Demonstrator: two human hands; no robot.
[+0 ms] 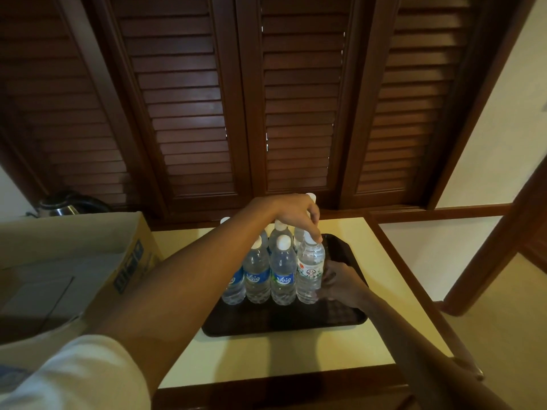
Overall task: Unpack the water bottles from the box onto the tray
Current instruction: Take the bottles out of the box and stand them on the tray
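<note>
Several clear water bottles with white caps stand upright in rows on a dark tray (340, 318) on the cream table. My left hand (296, 214) reaches over them and pinches the cap of the front-right bottle (310, 270), which has a white and green label. My right hand (340, 282) wraps the lower side of that same bottle. Two blue-labelled bottles (283, 276) stand just left of it. The open cardboard box (130, 261) sits at the left of the table; its inside looks bare from here.
A steel kettle (62, 207) stands behind the box at far left. Dark louvred shutters (296, 99) fill the wall behind the table. The table's wooden edge (414, 279) runs along the right, with floor beyond.
</note>
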